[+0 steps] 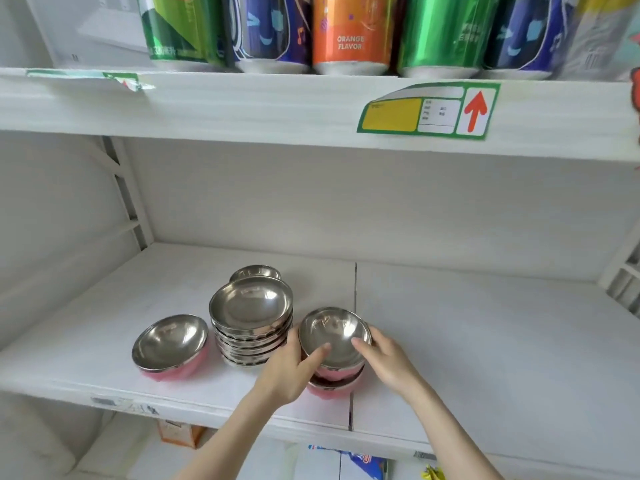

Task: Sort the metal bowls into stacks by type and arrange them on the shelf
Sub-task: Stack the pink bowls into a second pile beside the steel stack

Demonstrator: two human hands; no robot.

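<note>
Both hands on top pink bowl (334,341) | left hand (289,370) clasping left rim, thumb inside | right hand (388,362) pinching right rim | stacked on pink bowls, near shelf (485,341) edge

On shelf (104,323): single bowl (169,342) left, tall stack (251,327) centre, lone bowl (255,271) behind it. Short stack (334,355) right, near front edge.

The shelf (104,306) is plain white, and the bowls on it gleam silver inside; the left bowl (169,344) and the near right stack (334,382) have pink outsides. Above, cans stand green (176,29), blue (273,29) and orange (351,32), over a green-and-yellow label (426,110) with a red arrow.
</note>
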